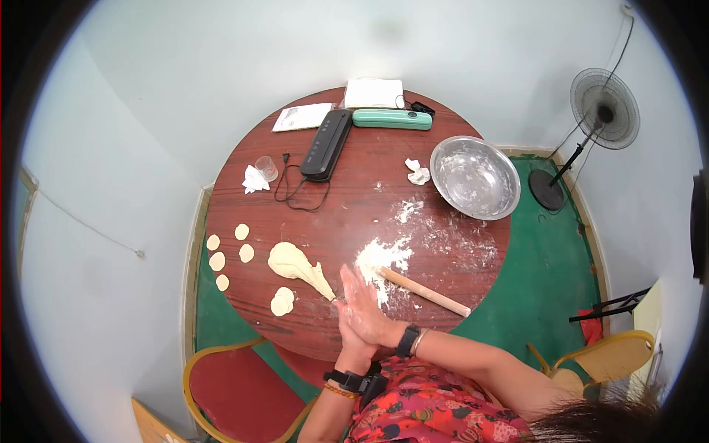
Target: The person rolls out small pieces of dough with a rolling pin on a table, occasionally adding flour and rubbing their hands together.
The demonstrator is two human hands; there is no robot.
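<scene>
My right hand, dusted with flour, lies across my left hand, palms together and fingers stretched out. It covers most of the left hand, whose fingers are largely hidden. Whether anything is between the palms cannot be seen. Just left of the fingertips is the thin end of a long lump of dough. A wooden rolling pin lies to the right of the hands, its upper end at a patch of flour. Several overlapping dough rounds lie below the lump.
More dough rounds lie at the left edge of the round table. A metal bowl stands at right. Toward the back are a black vacuum sealer, a mint-green sealer, a glass and crumpled tissue.
</scene>
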